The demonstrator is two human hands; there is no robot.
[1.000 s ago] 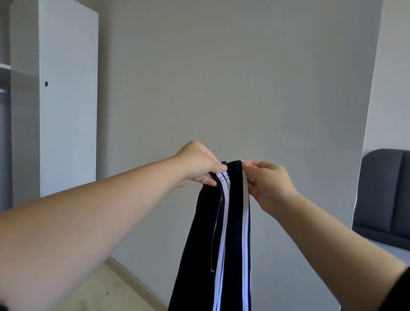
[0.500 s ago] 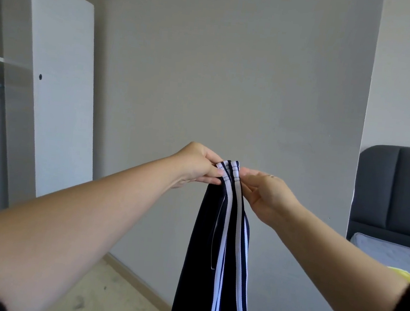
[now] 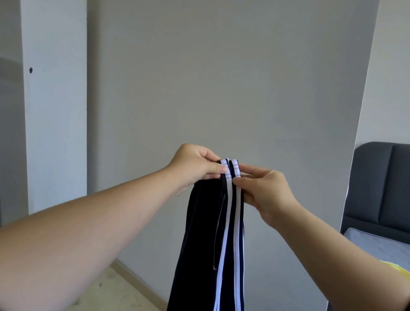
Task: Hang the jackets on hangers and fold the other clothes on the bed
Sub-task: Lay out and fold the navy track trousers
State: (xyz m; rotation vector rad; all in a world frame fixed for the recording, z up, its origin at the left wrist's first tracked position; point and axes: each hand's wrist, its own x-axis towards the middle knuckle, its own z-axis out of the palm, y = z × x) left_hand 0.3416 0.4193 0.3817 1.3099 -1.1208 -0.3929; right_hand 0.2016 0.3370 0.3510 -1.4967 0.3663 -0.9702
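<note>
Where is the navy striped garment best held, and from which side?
Grip the top edge of the navy striped garment, where the white stripes line up, pinching from both sides as the left hand and right hand do; it hangs straight below.

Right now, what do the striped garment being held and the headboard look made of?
Striped garment: thin, soft fabric, probably synthetic sportswear knit; matt navy, hanging limp in long folds, white stripes apparently sewn on. Headboard: dark grey upholstery, likely woven cloth over padding; matt, with vertical seams dividing puffed panels.
</note>
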